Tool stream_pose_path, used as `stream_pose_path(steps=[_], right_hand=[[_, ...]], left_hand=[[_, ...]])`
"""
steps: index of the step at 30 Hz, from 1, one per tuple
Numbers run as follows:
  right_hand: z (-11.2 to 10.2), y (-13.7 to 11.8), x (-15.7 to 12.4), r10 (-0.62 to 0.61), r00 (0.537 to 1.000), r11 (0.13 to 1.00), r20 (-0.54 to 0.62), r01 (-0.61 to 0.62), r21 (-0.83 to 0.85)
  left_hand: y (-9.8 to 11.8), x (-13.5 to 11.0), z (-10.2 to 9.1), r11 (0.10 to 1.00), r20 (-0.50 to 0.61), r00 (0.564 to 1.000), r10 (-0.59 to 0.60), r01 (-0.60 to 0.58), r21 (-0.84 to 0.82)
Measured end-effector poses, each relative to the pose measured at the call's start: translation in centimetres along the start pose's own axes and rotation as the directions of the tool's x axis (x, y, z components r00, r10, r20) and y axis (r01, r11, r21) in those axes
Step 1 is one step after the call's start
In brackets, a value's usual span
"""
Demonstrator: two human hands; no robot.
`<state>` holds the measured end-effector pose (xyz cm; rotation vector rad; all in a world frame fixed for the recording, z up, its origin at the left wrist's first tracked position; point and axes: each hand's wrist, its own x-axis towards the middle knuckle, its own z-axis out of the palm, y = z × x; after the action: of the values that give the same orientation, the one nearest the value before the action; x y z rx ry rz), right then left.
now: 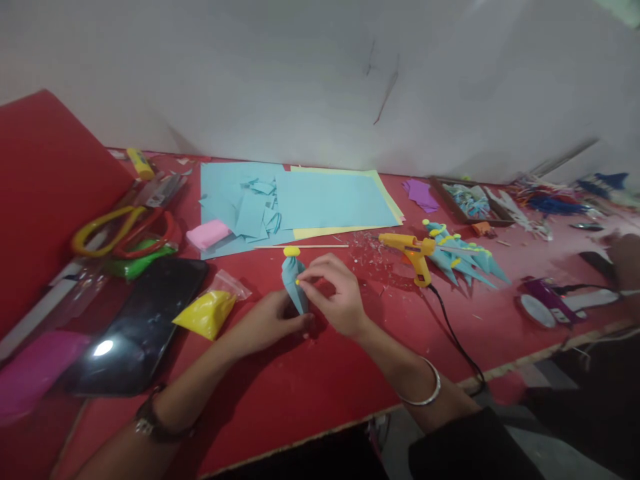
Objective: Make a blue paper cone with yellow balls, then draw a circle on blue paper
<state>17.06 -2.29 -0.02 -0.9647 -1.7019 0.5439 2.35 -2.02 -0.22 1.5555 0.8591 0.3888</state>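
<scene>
My left hand is closed round the lower part of a light-blue rolled paper cone, held upright with its point down. A flattened yellow clay piece caps its wide top. Thumb and forefinger of my right hand pinch a small yellow clay ball against the cone's side. Left of my left hand lies a plastic bag of yellow clay. Beyond my hands is a thin wooden stick.
Right of my hands lies a yellow glue gun, its black cord trailing over the table edge. Several similar blue cones lie behind it. Blue paper sheets, a black phone and scissors lie around. Another person's hand is far right.
</scene>
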Motion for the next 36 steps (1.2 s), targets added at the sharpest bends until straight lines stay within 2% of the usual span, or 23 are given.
stream_pose_path(steps=[5, 13, 21, 28, 33, 36], right_hand=[[-0.08, -0.01, -0.08, -0.002, 1.0, 0.999, -0.013, 0.003, 0.054], [-0.39, 0.04, -0.05, -0.051, 0.998, 0.998, 0.024, 0.051, -0.036], [-0.36, -0.02, -0.09, -0.113, 0.994, 0.993, 0.008, 0.113, -0.033], [-0.41, -0.05, 0.06, -0.108, 0.993, 0.993, 0.048, 0.11, -0.047], [-0.54, -0.27, 0.02, -0.036, 0.999, 0.998, -0.04, 0.038, 0.041], [-0.56, -0.14, 0.07, -0.023, 0.997, 0.996, -0.079, 0.029, 0.085]], left_hand=[[-0.27, 0.03, -0.04, 0.999, -0.006, 1.0, -0.008, 0.009, 0.032], [-0.25, -0.02, 0.03, 1.0, -0.018, 1.0, 0.018, -0.018, -0.011], [-0.03, -0.08, 0.12, 0.997, 0.006, 1.0, -0.016, 0.016, -0.076], [0.02, -0.12, -0.05, 1.0, -0.006, 1.0, -0.003, 0.003, 0.002], [-0.39, -0.08, -0.01, 0.999, 0.029, 0.999, 0.031, -0.031, -0.022], [0.02, -0.23, 0.0, 0.997, -0.042, 0.999, 0.025, -0.022, 0.073]])
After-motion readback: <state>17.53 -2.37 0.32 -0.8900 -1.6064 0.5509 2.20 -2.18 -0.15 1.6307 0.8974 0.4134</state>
